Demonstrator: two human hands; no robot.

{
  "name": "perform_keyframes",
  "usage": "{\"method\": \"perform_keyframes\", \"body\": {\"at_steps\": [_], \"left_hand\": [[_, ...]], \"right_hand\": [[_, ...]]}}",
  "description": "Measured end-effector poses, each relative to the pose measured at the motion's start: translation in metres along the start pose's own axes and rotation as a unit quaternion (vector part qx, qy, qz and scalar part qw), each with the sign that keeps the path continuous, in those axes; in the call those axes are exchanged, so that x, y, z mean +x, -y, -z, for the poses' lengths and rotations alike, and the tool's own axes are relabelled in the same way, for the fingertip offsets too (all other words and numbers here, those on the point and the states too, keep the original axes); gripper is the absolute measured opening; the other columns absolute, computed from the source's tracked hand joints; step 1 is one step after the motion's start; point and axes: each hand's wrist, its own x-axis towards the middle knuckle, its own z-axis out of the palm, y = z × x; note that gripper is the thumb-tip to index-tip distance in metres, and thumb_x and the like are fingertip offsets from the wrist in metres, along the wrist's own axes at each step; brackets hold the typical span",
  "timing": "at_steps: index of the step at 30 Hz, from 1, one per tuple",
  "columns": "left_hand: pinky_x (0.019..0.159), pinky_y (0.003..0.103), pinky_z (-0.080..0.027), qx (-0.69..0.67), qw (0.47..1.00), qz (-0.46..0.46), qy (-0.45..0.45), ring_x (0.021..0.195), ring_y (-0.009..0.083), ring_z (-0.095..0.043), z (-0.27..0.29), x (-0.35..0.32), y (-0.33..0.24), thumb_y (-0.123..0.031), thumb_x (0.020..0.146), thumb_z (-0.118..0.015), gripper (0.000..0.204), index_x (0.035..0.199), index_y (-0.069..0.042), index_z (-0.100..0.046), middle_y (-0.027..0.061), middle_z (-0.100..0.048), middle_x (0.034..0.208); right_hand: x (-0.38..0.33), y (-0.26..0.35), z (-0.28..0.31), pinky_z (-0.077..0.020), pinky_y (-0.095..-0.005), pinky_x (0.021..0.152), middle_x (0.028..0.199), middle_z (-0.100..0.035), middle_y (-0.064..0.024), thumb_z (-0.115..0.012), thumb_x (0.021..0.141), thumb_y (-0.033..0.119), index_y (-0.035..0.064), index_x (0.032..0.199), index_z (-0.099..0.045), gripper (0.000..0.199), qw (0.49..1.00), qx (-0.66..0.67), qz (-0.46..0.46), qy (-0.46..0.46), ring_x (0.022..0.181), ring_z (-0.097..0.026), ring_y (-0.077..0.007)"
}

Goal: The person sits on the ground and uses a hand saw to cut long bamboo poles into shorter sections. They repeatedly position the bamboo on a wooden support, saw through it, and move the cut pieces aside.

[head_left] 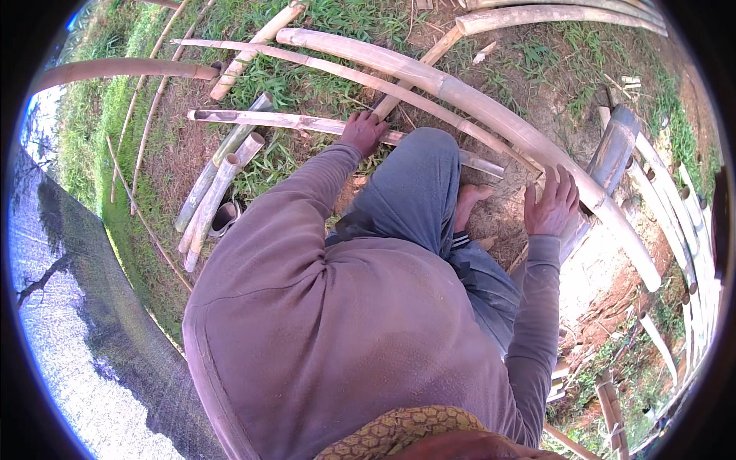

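My left hand [365, 133] is closed over a thin bamboo pole [268, 119] that passes across in front of my bent knee. The pole's farther end sticks out past the knee, on the right. My right hand [553, 202] has its fingers stretched and apart, with the tips over the near edge of a long, thick bamboo pole [460, 93]. Whether they press on it, I cannot tell. A narrow split bamboo strip [368, 79] lies along the thick pole's near side. Beneath the thick pole, near my right hand, is a dark grey bamboo block [613, 149].
Short cut bamboo pieces [211, 198] lie on the grass at left. Crosswise supports [422, 67] run under the poles. Several split lengths [675, 207] are stacked at far right, and more poles [567, 15] lie at the back. A dark net sheet [84, 307] hangs at lower left.
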Motion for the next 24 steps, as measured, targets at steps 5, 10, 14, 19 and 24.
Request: {"method": "perform_keyframes", "body": {"at_steps": [5,10,14,19,24], "left_hand": [[0.095,0.052,-0.051,-0.038,0.997,0.046,-0.048,0.108,0.0346,-0.069,0.041,0.004,0.006,-0.02,0.087,-0.075,0.031,0.116,-0.02,-0.063,0.0083,-0.066,0.111],[0.093,0.05,-0.05,-0.021,0.994,0.007,-0.107,0.106,0.0312,-0.071,0.045,0.006,0.018,-0.021,0.094,-0.067,0.019,0.111,-0.024,-0.062,0.0055,-0.07,0.103],[0.098,0.048,-0.048,0.017,0.981,-0.008,-0.194,0.111,0.0292,-0.069,0.083,0.027,0.02,-0.02,0.094,-0.062,0.019,0.112,-0.026,-0.066,0.0045,-0.07,0.108],[0.098,0.047,-0.049,0.031,0.984,-0.04,-0.17,0.11,0.0253,-0.069,0.126,0.005,0.012,-0.02,0.091,-0.067,0.024,0.114,-0.028,-0.068,0.0014,-0.069,0.107],[0.097,0.043,-0.048,-0.085,0.977,-0.103,-0.166,0.106,0.0245,-0.069,0.153,-0.029,-0.046,-0.024,0.087,-0.074,0.033,0.12,-0.026,-0.068,0.002,-0.07,0.109]], "right_hand": [[0.001,0.048,0.003,-0.0321,-0.0584,0.121,0.151,-0.052,-0.0143,-0.076,0.088,0.03,0.0128,0.144,-0.059,0.061,0.993,0.102,0.051,-0.013,0.143,-0.046,-0.0382],[0.039,0.084,0.024,-0.0327,-0.0587,0.12,0.153,-0.05,-0.0162,-0.079,0.085,0.031,0.0124,0.15,-0.053,0.072,0.988,0.108,0.109,-0.021,0.143,-0.046,-0.0398],[0.058,0.09,0.017,-0.0331,-0.0573,0.12,0.154,-0.048,-0.0173,-0.081,0.084,0.032,0.0107,0.153,-0.047,0.08,0.987,0.105,0.118,0.038,0.144,-0.045,-0.0404],[0.066,0.099,0.025,-0.0362,-0.0557,0.118,0.152,-0.052,-0.0164,-0.083,0.083,0.033,0.0073,0.152,-0.048,0.082,0.983,0.104,0.143,0.048,0.142,-0.048,-0.0377],[0.047,0.079,0.068,-0.0528,-0.0491,0.081,0.105,-0.072,-0.0125,-0.085,0.083,0.033,0.0114,0.121,-0.067,0.048,0.961,0.123,0.137,0.207,0.092,-0.07,-0.0367]]}}
